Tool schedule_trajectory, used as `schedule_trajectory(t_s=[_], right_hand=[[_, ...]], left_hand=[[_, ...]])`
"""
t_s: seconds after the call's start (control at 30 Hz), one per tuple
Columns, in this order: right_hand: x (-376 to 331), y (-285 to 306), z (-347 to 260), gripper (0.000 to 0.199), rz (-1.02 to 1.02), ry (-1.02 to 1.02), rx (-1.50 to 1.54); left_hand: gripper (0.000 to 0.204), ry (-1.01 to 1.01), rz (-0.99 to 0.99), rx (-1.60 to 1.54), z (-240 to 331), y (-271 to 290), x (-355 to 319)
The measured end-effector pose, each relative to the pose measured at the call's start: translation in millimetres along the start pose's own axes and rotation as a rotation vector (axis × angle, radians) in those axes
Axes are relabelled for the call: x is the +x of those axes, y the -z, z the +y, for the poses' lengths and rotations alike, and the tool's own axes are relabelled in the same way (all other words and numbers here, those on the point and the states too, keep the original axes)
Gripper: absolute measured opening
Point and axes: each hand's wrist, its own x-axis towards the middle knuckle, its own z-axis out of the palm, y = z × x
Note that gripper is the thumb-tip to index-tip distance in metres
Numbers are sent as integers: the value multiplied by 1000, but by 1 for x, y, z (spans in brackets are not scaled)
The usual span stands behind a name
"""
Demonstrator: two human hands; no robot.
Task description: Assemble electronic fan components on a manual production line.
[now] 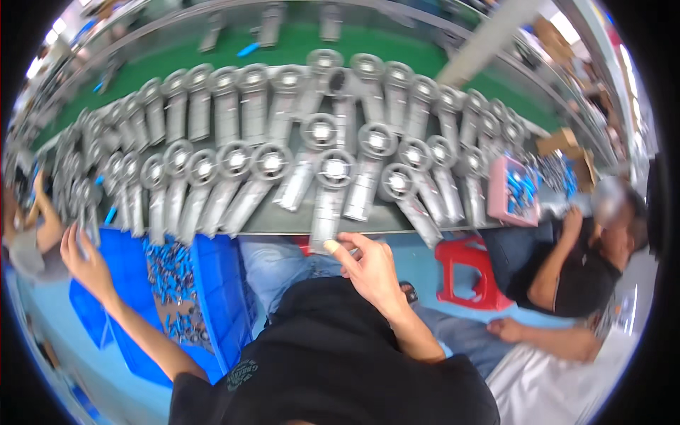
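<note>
My right hand [371, 275] pinches the near end of a long grey part with a round ring head [329, 212], thumb and fingers at its handle. That part lies on the bench with its handle reaching past the front edge. My left hand [89, 265] is held out at the far left with fingers apart and nothing in it, above the corner of a blue crate [212, 283]. Similar grey ring-headed parts [272, 161] lie in rows across the bench, some overlapping. One part in the back row has a dark round head [338, 83].
The blue crate holds many small blue and metal pieces. A pink box [499, 185] of blue pieces stands on the bench at right, near cardboard boxes [559, 142]. A red stool [460, 273] and seated co-workers are at right; another person sits at far left. A green belt [397, 42] runs behind.
</note>
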Motion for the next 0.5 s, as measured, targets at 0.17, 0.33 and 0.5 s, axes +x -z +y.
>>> schedule_trajectory(t_s=[0.17,0.33,0.5], right_hand=[[11,139,30,27,468,-19,33],[27,295,110,30,1049,103,-929],[24,315,123,30,890,-178,-765]], left_hand=[[17,-85,-272,-664,182,29,-31],[14,-260,-528,-1014,295,27,-55],[17,-393,-590,-1149,329,29,-58]])
